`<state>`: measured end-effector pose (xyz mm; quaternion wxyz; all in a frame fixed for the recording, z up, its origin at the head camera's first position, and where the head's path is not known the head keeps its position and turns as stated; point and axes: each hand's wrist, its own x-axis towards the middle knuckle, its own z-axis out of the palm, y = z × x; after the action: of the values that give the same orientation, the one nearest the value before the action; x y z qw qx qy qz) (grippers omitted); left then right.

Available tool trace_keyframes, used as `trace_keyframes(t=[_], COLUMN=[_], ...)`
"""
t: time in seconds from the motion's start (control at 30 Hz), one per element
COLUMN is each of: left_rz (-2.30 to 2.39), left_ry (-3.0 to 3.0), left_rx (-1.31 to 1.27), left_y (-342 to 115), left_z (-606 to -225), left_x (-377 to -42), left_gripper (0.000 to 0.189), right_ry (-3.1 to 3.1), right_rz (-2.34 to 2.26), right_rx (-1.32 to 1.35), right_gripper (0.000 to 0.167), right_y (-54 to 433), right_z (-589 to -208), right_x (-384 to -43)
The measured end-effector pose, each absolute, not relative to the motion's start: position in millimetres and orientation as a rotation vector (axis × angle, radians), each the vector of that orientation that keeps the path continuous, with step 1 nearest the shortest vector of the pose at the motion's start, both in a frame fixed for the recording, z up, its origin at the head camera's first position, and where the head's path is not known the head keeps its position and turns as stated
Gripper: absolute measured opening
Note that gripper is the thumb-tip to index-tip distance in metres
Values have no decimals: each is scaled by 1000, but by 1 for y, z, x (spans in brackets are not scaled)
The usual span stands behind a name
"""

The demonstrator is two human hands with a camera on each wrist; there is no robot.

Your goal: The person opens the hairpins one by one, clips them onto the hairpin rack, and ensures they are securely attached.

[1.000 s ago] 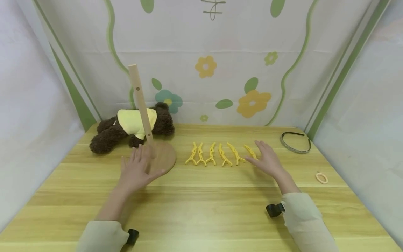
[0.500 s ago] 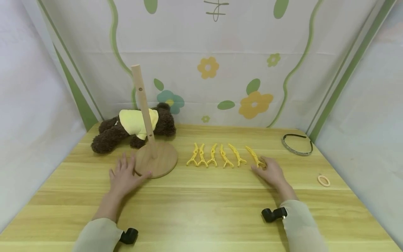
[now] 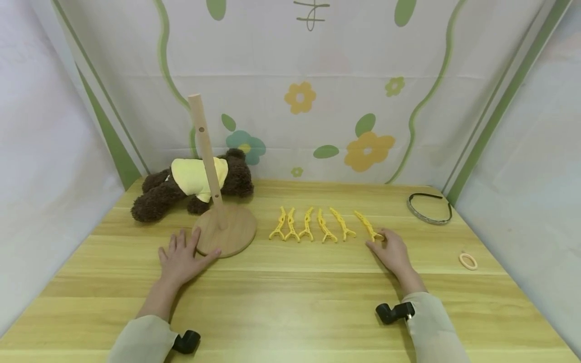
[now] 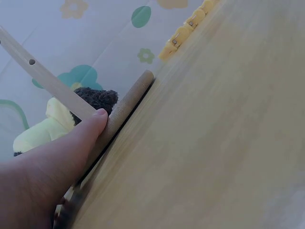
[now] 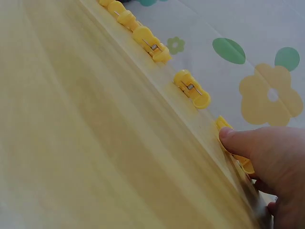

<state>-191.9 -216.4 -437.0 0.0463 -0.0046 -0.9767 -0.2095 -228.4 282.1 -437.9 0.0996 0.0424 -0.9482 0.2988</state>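
In the head view, my left hand (image 3: 179, 261) lies spread at the near-left edge of a round wooden base (image 3: 237, 233), thumb along the front rim. From that base rises a wooden post (image 3: 206, 146) with holes in it. My right hand (image 3: 394, 252) pinches the handle end of the rightmost yellow hair clip (image 3: 365, 223), whose long jaw points away across the table. The right wrist view shows the thumb (image 5: 238, 142) against one handle of this clip; the other fingers are largely hidden. Several matching yellow clips (image 3: 323, 224) lie in a row to its left.
Behind the post, a dark brown teddy bear (image 3: 159, 194) in a yellow shirt lies on its side. A glittery headband (image 3: 428, 220) rests at the back right of the wooden table (image 3: 290, 307), and a small pale ring (image 3: 468, 261) nearer the right edge. Patterned fabric (image 3: 254, 91) stands behind.
My right hand has come down and toward me onto the rightmost clip and pinches its end. My left hand has moved left and nearer, from over the base to its edge.
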Motion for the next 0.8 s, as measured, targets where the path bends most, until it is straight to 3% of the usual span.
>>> trace_keyframes(t=[0.4,0.8], left_rz=[-637,-648], left_ry=[-3000,-2997], left_rx=[-1,-3], left_y=[-217,-215], left_z=[-437,-436], left_x=[-191,-190], left_gripper=[94,94], right_ry=[-2768,-2811], right_rz=[977,1066], right_rx=[175,153], right_gripper=[41,43], right_y=[286,295], right_z=[-428,-400], right_x=[-225,-223])
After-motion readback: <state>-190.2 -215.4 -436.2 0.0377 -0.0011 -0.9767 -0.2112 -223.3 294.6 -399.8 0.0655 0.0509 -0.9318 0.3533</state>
